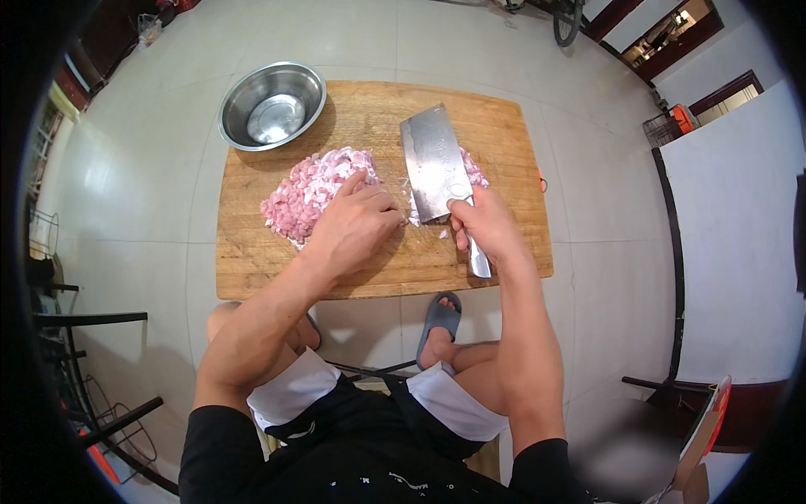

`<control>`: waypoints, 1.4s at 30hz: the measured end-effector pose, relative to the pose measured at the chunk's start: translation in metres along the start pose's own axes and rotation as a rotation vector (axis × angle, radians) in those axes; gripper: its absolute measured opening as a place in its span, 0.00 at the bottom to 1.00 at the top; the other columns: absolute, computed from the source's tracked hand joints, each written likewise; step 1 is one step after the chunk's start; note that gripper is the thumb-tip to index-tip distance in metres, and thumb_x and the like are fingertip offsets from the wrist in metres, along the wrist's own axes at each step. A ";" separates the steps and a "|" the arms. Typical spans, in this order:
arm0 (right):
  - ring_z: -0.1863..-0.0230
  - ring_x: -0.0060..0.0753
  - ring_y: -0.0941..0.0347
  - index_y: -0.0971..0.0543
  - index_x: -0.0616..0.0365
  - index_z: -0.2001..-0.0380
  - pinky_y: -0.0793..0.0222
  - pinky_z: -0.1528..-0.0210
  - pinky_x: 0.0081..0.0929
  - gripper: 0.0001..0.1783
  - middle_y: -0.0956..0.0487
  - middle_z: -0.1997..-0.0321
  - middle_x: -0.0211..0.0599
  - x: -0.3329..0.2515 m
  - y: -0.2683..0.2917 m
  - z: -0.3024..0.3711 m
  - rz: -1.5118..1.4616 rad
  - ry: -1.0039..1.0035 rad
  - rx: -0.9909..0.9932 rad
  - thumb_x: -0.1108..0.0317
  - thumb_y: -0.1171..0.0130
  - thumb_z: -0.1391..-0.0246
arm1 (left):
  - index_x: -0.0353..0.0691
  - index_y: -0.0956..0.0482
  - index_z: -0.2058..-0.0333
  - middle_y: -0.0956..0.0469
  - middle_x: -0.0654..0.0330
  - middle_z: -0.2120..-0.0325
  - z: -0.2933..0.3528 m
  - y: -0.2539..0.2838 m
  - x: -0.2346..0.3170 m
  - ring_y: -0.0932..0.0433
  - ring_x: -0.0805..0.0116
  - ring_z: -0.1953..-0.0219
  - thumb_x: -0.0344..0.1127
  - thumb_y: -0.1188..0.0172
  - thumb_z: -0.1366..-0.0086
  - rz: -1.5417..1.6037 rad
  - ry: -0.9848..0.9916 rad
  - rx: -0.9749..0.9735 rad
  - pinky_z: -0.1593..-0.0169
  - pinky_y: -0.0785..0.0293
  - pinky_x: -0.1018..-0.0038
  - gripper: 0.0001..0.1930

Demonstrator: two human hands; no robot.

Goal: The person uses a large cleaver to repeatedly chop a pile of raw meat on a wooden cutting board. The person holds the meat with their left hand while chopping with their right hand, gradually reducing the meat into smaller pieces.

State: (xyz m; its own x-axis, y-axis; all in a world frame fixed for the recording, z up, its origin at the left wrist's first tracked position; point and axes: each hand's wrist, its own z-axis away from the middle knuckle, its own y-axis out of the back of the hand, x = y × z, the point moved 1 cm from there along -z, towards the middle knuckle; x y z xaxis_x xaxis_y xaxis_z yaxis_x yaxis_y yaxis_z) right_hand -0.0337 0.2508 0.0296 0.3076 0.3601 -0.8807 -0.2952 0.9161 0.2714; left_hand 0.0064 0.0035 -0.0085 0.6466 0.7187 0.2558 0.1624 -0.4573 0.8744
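Left grip (359,220), loosely curled, touches pink-and-white heaped diced meat (294,200) near the left edge of the brown rectangular wooden worktop (395,273); I cannot tell whether it pinches any. Its fingers are safest tucked clear of the broad silver metal cleaver (431,160), whose handle the right grip (489,223) encloses.

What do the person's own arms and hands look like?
The left hand and right hand are ungloved, with no watch or bracelet visible. Plain black short sleeves leave both forearms uncovered.
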 end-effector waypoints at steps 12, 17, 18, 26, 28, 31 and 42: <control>0.79 0.39 0.17 0.20 0.68 0.60 0.23 0.73 0.40 0.13 0.17 0.77 0.47 -0.028 -0.020 0.093 0.656 0.161 0.083 0.65 0.40 0.28 | 0.47 0.12 0.65 0.16 0.64 0.66 -0.002 -0.004 -0.011 0.16 0.62 0.53 0.35 0.31 0.35 0.065 -0.013 0.022 0.29 0.29 0.55 0.02; 0.65 0.66 0.17 0.20 0.72 0.59 0.22 0.60 0.57 0.15 0.16 0.68 0.64 -0.037 -0.027 0.103 0.611 0.062 0.000 0.65 0.41 0.28 | 0.46 0.13 0.68 0.17 0.63 0.69 -0.002 -0.009 -0.012 0.16 0.61 0.56 0.36 0.30 0.36 0.019 -0.036 0.077 0.31 0.27 0.55 0.03; 0.58 0.78 0.17 0.20 0.73 0.58 0.21 0.54 0.64 0.16 0.15 0.64 0.71 -0.038 -0.028 0.103 0.611 0.033 -0.008 0.65 0.41 0.28 | 0.46 0.14 0.68 0.18 0.63 0.69 -0.003 -0.009 -0.012 0.16 0.61 0.57 0.36 0.30 0.36 0.014 -0.040 0.076 0.32 0.27 0.55 0.04; 0.58 0.80 0.18 0.21 0.73 0.63 0.23 0.54 0.66 0.14 0.17 0.64 0.74 -0.035 -0.044 0.095 0.731 0.142 -0.020 0.68 0.43 0.29 | 0.45 0.14 0.70 0.17 0.62 0.70 -0.004 -0.009 -0.014 0.15 0.61 0.57 0.36 0.29 0.37 0.072 -0.029 0.079 0.30 0.27 0.56 0.04; 0.58 0.79 0.18 0.21 0.73 0.63 0.23 0.54 0.66 0.14 0.17 0.64 0.73 -0.035 -0.049 0.088 0.764 0.175 0.010 0.68 0.43 0.29 | 0.46 0.14 0.70 0.17 0.62 0.70 -0.006 -0.009 -0.013 0.15 0.61 0.56 0.36 0.29 0.37 0.074 -0.035 0.070 0.29 0.28 0.56 0.04; 0.59 0.77 0.17 0.21 0.73 0.63 0.22 0.55 0.64 0.14 0.16 0.65 0.72 -0.033 -0.056 0.069 0.755 0.186 0.027 0.67 0.42 0.29 | 0.46 0.14 0.69 0.16 0.62 0.69 -0.005 -0.007 -0.013 0.15 0.61 0.55 0.35 0.30 0.37 0.065 -0.030 0.051 0.28 0.29 0.54 0.03; 0.83 0.26 0.25 0.22 0.64 0.65 0.28 0.80 0.31 0.09 0.22 0.76 0.32 -0.001 -0.007 0.007 0.030 -0.019 -0.069 0.69 0.42 0.31 | 0.47 0.09 0.61 0.13 0.66 0.61 0.002 0.003 -0.013 0.14 0.63 0.49 0.34 0.34 0.36 0.056 -0.093 -0.009 0.25 0.32 0.51 0.08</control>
State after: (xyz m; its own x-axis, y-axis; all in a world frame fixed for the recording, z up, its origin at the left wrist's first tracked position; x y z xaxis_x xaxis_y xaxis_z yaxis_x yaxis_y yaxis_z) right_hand -0.0259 0.2451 0.0309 0.3149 0.3908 -0.8650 -0.3661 0.8908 0.2691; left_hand -0.0001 -0.0079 -0.0099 0.7211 0.6400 0.2653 0.1176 -0.4904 0.8635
